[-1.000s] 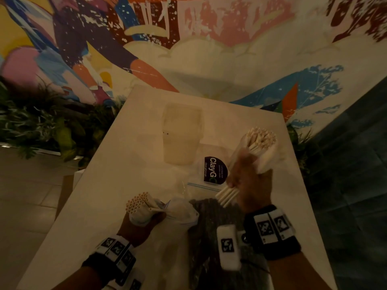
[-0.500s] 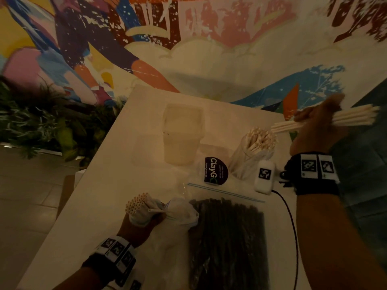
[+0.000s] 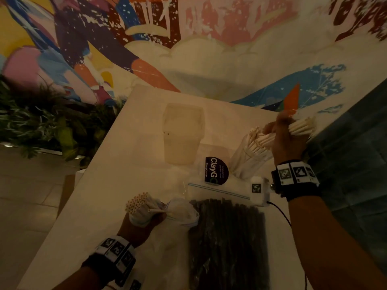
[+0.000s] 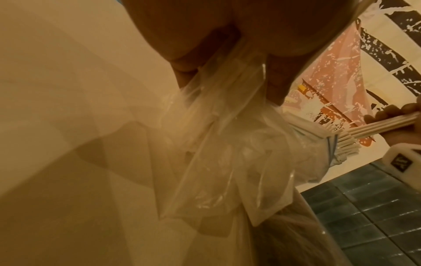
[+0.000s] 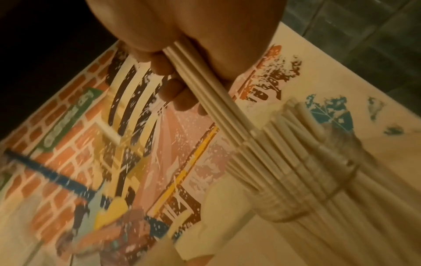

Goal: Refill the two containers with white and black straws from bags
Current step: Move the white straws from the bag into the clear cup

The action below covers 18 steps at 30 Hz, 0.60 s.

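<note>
My left hand grips the neck of a clear bag near the table's front; white straws stick out of its mouth. In the left wrist view the hand bunches the bag's plastic. My right hand holds a bundle of white straws tilted, its lower ends at the mouth of the clear container that holds several white straws. The right wrist view shows the fingers curled round the bundle above that container. An empty translucent container stands at mid-table. A zip bag of black straws lies flat by the front edge.
A dark round ClayGo sticker lies between the containers and the bags. The white table ends close behind the straw container on the right, above dark floor tiles. Plants line the left, a mural wall the back.
My right hand pulled a bundle of white straws from the bag, swung it up and far right, and has now brought it down-left to the straw container. The left hand stayed put.
</note>
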### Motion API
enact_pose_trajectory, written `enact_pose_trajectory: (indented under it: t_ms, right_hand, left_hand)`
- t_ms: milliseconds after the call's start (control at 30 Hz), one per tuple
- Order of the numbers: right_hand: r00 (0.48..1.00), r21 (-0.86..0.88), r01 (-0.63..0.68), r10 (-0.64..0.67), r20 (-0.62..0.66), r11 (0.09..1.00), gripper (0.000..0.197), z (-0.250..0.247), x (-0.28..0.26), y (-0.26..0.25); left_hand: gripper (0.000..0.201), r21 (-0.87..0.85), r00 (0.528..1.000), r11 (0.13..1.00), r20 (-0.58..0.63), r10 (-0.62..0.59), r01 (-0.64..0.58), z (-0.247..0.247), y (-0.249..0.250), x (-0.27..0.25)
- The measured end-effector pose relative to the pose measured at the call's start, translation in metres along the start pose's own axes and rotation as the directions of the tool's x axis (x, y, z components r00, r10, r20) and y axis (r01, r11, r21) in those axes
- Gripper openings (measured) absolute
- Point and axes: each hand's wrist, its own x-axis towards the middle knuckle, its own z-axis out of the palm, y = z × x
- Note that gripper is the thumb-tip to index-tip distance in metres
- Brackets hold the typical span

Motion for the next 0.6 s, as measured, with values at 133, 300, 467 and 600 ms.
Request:
enact_pose_trajectory:
  t_ms: [133,300,467,600]
  right_hand:
    - [0.988,0.122,-0.085,0.099,-0.116,0.989,0.048,-0.006,0.007,-0.005]
    - [0.983,0.075,-0.109,0.118,-0.139,0.991,0.047,-0.005,0.014,-0.007]
    - [0.968,-0.237,-0.242,0.220,-0.118,0.941,0.056,-0.008,0.012,0.013]
    - [0.957,-0.542,-0.289,0.256,-0.138,0.789,0.089,-0.012,0.012,0.038]
  left_hand:
    - [0.042,0.027,1.000,1.000,-0.003,0.006,-0.006,0.000,-0.009,0.002]
    - [0.040,0.016,1.000,1.000,0.007,0.008,-0.008,0.002,-0.008,0.003]
    - [0.042,0.022,1.000,1.000,0.008,-0.009,0.008,0.002,-0.007,0.002]
    - [0.021,-0.021,1.000,1.000,-0.014,-0.022,0.021,-0.001,-0.007,0.001]
